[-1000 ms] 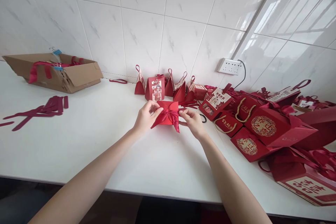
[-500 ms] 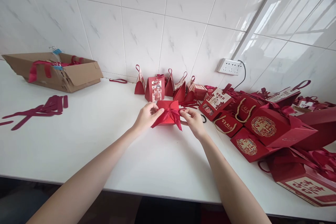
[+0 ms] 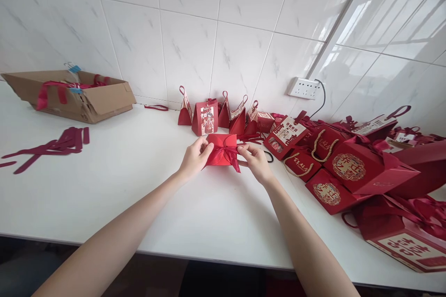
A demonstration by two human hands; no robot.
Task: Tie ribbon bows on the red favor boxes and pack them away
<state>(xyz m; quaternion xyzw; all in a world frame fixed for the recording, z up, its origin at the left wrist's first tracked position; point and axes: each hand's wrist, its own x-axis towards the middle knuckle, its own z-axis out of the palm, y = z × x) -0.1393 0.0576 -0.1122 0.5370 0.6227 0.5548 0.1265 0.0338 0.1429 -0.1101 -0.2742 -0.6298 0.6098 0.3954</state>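
Note:
A small red gift box (image 3: 220, 140) rests on the white table (image 3: 195, 222), straight in front of me. Across its top lies a dark red ribbon (image 3: 228, 152), gathered at the middle, with one tail hanging down the near side. At the box's left side, my left hand (image 3: 195, 155) is closed, thumb and fingers pinching the ribbon there. My right hand (image 3: 256, 160) pinches the ribbon at the right side of the box. The fingertips partly cover what each hand grips.
Many red gift boxes (image 3: 362, 167) are heaped on the right. Small red boxes (image 3: 205, 118) stand along the tiled wall beneath a power strip (image 3: 305, 88). At left are a cardboard box (image 3: 104, 104) with ribbons and a pile of dark red strips (image 3: 66, 141).
The ribbon's left tail, which stuck out below my left hand, now shows much less. My left hand has turned slightly and moved a little lower; my right hand stays almost in place.

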